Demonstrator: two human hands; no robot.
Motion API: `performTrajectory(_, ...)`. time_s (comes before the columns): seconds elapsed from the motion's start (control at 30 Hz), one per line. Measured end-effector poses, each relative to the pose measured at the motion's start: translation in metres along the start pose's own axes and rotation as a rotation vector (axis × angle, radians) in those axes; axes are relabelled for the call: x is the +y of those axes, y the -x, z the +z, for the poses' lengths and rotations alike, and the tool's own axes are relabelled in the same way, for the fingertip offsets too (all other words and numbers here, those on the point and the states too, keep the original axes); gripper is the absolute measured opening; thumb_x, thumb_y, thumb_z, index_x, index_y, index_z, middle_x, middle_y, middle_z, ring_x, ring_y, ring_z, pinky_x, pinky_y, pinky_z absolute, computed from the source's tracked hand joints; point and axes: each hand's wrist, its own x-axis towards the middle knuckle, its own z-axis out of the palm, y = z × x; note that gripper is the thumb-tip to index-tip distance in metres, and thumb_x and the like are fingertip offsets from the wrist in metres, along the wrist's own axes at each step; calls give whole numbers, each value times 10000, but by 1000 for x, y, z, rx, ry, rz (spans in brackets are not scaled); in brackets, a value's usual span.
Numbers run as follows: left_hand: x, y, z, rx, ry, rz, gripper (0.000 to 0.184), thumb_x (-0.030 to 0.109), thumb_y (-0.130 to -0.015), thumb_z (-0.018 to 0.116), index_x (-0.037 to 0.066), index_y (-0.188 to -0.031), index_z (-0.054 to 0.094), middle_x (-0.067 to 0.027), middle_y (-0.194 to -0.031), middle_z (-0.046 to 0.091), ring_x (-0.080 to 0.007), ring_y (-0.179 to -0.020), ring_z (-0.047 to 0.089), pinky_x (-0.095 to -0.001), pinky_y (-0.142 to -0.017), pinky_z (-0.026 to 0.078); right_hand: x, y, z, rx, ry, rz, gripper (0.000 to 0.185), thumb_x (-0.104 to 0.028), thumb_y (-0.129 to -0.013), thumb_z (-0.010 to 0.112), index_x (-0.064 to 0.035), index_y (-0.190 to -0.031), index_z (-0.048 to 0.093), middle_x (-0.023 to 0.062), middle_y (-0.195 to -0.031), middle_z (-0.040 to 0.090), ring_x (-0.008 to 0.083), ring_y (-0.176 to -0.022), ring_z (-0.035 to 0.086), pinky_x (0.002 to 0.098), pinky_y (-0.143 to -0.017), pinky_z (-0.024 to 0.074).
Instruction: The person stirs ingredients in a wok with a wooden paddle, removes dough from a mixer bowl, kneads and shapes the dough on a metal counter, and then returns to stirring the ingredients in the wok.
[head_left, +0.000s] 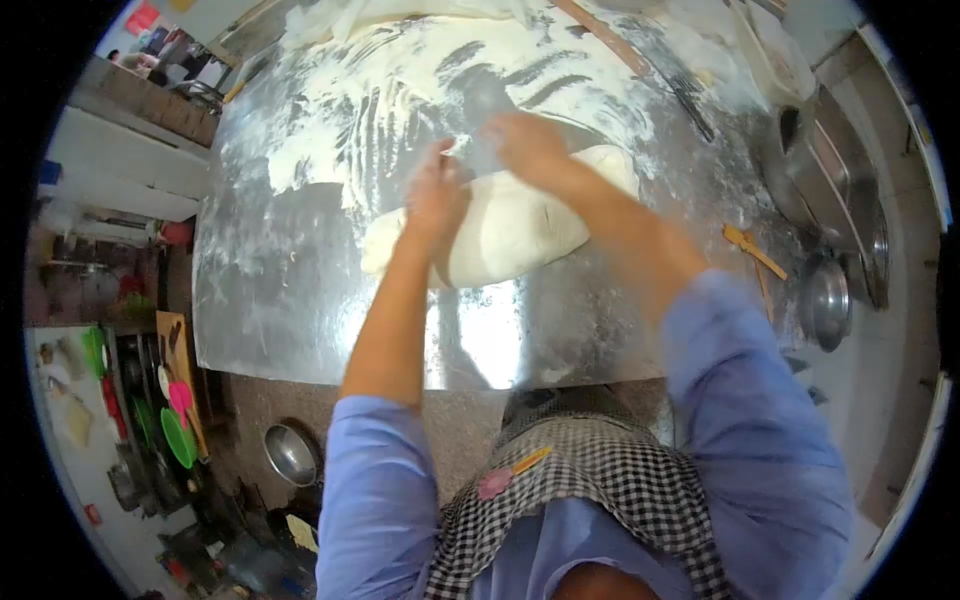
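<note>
A thick, pale log of dough [510, 230] lies slantwise across the metal table, its surface smooth with a few creases. My left hand [438, 197] is at the dough's far edge, left of the middle, with its fingers drawn together. A small whitish bit [459, 145] shows by those fingertips; whether they grip it is unclear. My right hand [525, 148] is just beyond the dough, to the right of my left hand. Motion smears its fingers, so their position and anything in them cannot be made out.
White flour [400, 100] covers the far part of the metal table [270, 290]. A wooden rolling pin [605, 38] and a dark-bristled brush [685, 100] lie at the back right. Steel pans [840, 170], a metal bowl [826, 300] and a yellowish wooden tool [752, 248] are on the right.
</note>
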Motion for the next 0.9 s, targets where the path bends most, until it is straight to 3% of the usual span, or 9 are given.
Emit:
performTrajectory(0.03, -1, -1, 23, -51, -57, -79, 235, 171, -894, 453, 60, -1061, 576, -222, -939, 611, -321, -871, 601, -398, -760, 478, -5, 6, 22, -110, 5, 157, 204, -180, -846, 432, -39, -851, 579, 179, -883, 612, 356, -836, 572, 448, -734, 445)
performTrajectory(0.13, 16, 55, 31, 21, -304, 202, 213, 193, -874, 487, 80, -1031, 576, -165, -764, 595, -335, -715, 577, -438, -653, 457, -42, 62, 21, -260, 16, 404, 223, -198, -848, 405, -40, -825, 561, 186, -860, 619, 366, -790, 588, 456, -702, 457)
performTrajectory(0.23, 21, 119, 28, 16, -306, 306, 206, 157, -833, 523, 75, -1017, 565, -133, -728, 588, -314, -635, 568, -434, -576, 444, -61, 134, 17, -252, 159, 250, 157, -183, -827, 447, -71, -824, 557, 151, -788, 613, 316, -762, 592, 437, -699, 464)
performTrajectory(0.33, 35, 138, 25, -138, -320, 233, 272, 85, -794, 526, 63, -1062, 570, -131, -724, 587, -300, -641, 569, -421, -579, 447, -67, 153, 15, -291, 56, 208, 143, -168, -817, 469, -51, -854, 543, 132, -795, 598, 301, -791, 578, 423, -740, 456)
performTrajectory(0.57, -3, 33, 45, 65, -395, 326, 356, 94, -779, 571, 60, -1133, 550, -116, -755, 566, -278, -709, 554, -396, -591, 440, -13, 60, 52, -89, 84, 202, 136, -161, -819, 464, -47, -843, 535, 130, -831, 595, 308, -834, 566, 423, -780, 441)
performTrajectory(0.7, 1, 25, 31, 126, -378, 385, 253, 98, -768, 586, 64, -1019, 588, -103, -769, 562, -279, -734, 548, -390, -620, 440, -21, 48, 31, -257, -66, 320, 161, -165, -847, 437, -48, -869, 544, 141, -877, 607, 329, -845, 566, 434, -771, 440)
performTrajectory(0.77, 7, 28, 0, 206, -353, 389, 191, 104, -765, 593, 65, -952, 604, -98, -768, 561, -286, -739, 547, -394, -645, 441, 1, 49, 13, -18, -197, 140, 183, -221, -842, 485, -71, -797, 580, 126, -774, 588, 306, -789, 571, 423, -713, 451)
performTrajectory(0.83, -9, 29, -40, 200, -328, 213, 67, 117, -757, 609, 74, -803, 585, -93, -733, 551, -303, -698, 527, -417, -634, 419, 15, 46, -20, -78, 117, 160, 152, -206, -819, 497, -78, -791, 573, 136, -794, 576, 318, -775, 553, 432, -717, 436)
performTrajectory(0.9, -47, 58, -35, 130, -558, 310, 80, 125, -747, 619, 83, -749, 552, -88, -713, 543, -287, -661, 517, -410, -594, 406, 20, 67, -35, -36, 259, 126, 130, -199, -811, 516, -89, -765, 567, 116, -791, 564, 301, -815, 535, 432, -752, 413)
